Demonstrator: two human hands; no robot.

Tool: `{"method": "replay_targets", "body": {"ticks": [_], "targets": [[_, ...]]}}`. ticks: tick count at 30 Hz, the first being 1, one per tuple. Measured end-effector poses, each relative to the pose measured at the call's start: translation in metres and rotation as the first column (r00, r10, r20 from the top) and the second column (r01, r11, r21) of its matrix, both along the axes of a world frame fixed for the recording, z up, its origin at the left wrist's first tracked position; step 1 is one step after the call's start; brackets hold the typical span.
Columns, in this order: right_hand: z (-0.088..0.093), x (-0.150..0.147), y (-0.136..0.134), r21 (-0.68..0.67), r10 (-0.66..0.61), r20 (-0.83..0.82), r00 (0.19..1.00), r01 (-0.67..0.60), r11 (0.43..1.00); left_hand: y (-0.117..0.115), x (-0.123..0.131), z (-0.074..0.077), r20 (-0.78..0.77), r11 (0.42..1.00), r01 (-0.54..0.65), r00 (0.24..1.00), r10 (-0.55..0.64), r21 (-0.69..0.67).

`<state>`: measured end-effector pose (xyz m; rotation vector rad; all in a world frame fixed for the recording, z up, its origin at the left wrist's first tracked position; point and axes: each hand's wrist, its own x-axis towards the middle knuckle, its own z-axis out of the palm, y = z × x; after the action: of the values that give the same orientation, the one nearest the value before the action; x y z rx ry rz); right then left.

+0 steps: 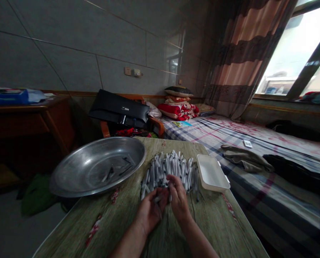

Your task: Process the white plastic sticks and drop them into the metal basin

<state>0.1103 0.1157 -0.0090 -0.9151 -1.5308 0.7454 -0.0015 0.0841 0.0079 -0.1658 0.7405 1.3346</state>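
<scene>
Where the slim tubes [173, 166] lie heaped: two-handed work at centre frame

The left hand [151, 209], at lower centre, curls its fingers around what appears to be a pale piece [156, 199]; the right hand [178, 200], just beside it, bends its fingers at the heap's near side, though blur hides whether they grip anything; the slim tubes spread over the table [122, 229] at centre, most pointing away from the person. Good handling probably calls for a light pinch near one end, fingertips low, so that neighbouring tubes are not raked loose; one piece at a time keeps both ends in sight. At centre left, the metal basin [79, 175] holds scattered pieces [110, 174] and seems to overhang the table's left edge, so its outer rim is best not pressed; at centre right, the white container [212, 172] stands close to the right edge, near the bed [256, 204]; the lower left of the tabletop offers the easiest room for moving.
</scene>
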Motion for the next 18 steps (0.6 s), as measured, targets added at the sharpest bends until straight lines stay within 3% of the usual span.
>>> {"method": "replay_targets", "body": {"ticks": [3, 5, 8, 11, 13, 15, 18], "targets": [[0.001, 0.004, 0.004, -0.007, -0.052, -0.03, 0.998, 0.051, 0.999, -0.002, -0.003, 0.013, -0.061, 0.997, 0.01, 0.998, -0.014, -0.075], [0.001, 0.005, 0.006, -0.003, -0.08, -0.043, 0.996, 0.08, 0.997, -0.005, -0.009, 0.028, -0.085, 0.998, 0.039, 0.995, -0.043, -0.044], [0.002, 0.007, 0.008, -0.007, -0.084, -0.043, 0.996, 0.084, 0.996, -0.007, -0.027, 0.062, -0.086, 0.992, 0.095, 0.992, -0.088, 0.086], [0.001, 0.009, 0.01, -0.012, -0.076, -0.047, 0.996, 0.075, 0.997, -0.003, -0.055, 0.1, -0.235, 0.972, 0.115, 0.97, -0.065, 0.206], [0.0, 0.009, 0.01, -0.011, -0.081, -0.055, 0.995, 0.081, 0.997, 0.006, -0.078, 0.12, -0.431, 0.959, 0.122, 0.902, 0.001, 0.257], [0.0, 0.009, 0.011, -0.013, -0.091, -0.064, 0.994, 0.09, 0.996, 0.019, -0.103, 0.129, -0.616, 0.958, 0.109, 0.783, 0.083, 0.267], [-0.001, 0.008, 0.011, -0.018, -0.098, -0.072, 0.993, 0.096, 0.995, 0.041, -0.14, 0.126, -0.814, 0.985, 0.116, 0.58, 0.038, 0.128]]}}
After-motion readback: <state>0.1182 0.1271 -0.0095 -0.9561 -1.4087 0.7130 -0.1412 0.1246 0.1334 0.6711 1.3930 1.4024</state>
